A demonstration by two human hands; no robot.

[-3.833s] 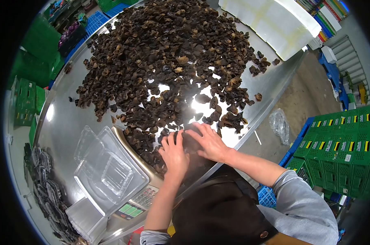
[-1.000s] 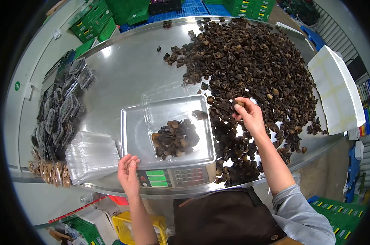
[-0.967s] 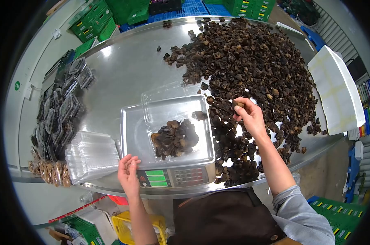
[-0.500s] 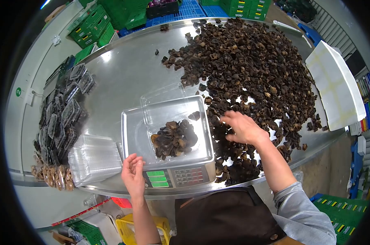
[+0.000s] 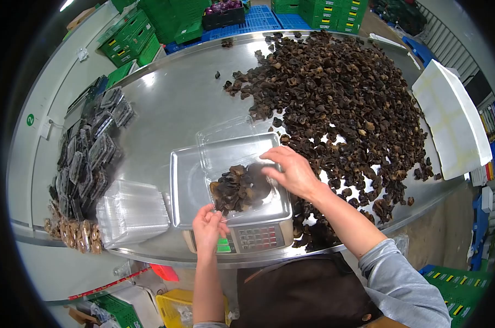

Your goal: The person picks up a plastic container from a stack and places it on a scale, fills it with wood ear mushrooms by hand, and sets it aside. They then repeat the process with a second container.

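A clear plastic box with its lid folded back (image 5: 225, 136) sits on the metal pan of a digital scale (image 5: 187, 180). Dark brown dried pieces (image 5: 234, 188) fill its lower half. My left hand (image 5: 207, 227) is at the box's near left corner, thumb and fingers pinched on its edge. At the right side of the box is my right hand (image 5: 291, 170), fingers spread and curved, with a blurred dark patch beside the fingertips. A large heap of the same dark pieces (image 5: 335, 93) spreads over the steel table to the right.
A stack of empty clear boxes (image 5: 131, 213) stands left of the scale. Filled boxes (image 5: 89, 158) are piled at the far left, by bagged brown items (image 5: 75, 236). A white foam box (image 5: 450, 120) stands at the right edge. Green crates (image 5: 127, 38) are behind the table.
My right hand has moved left from the heap to the box. My left hand has shifted right along the scale's front to the box's corner and closed there. The view has shifted slightly.
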